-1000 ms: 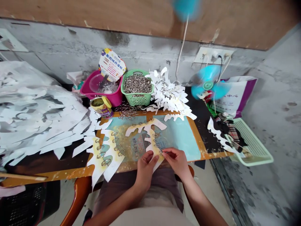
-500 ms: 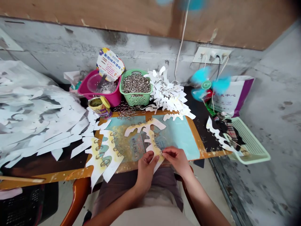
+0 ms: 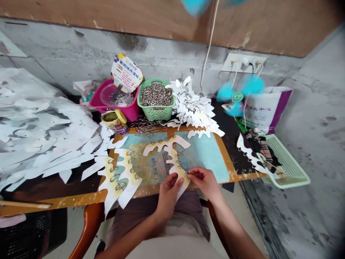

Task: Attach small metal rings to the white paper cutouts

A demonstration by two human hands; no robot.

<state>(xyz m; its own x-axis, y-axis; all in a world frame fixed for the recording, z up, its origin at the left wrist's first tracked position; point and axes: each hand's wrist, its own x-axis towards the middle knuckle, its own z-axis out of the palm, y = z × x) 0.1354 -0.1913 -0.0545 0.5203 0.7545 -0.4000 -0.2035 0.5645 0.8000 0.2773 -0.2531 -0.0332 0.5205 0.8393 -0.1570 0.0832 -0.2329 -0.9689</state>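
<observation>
A white paper cutout [image 3: 174, 156] with a yellowish strip and several metal rings lies at the board's front edge. My left hand [image 3: 169, 189] grips its near end between thumb and fingers. A metal ring at the cutout's right edge is pinched in my right hand [image 3: 202, 178]. Behind, another ringed cutout [image 3: 183, 141] lies crosswise. Two more with rings rest at the left, the outer cutout [image 3: 111, 187] and the inner cutout [image 3: 130, 187], both overhanging the front edge.
A large paper pile [image 3: 48, 133] covers the left side. Behind are a pink basket [image 3: 130, 112], an open tin [image 3: 114, 124], a green basket of rings [image 3: 159, 113] and stacked cutouts [image 3: 194, 108]. A fan [image 3: 237, 97] and a pale green basket [image 3: 293, 162] stand right.
Both hands have shifted very slightly to the right, still at the same cutout and ring. The fan blades have turned.
</observation>
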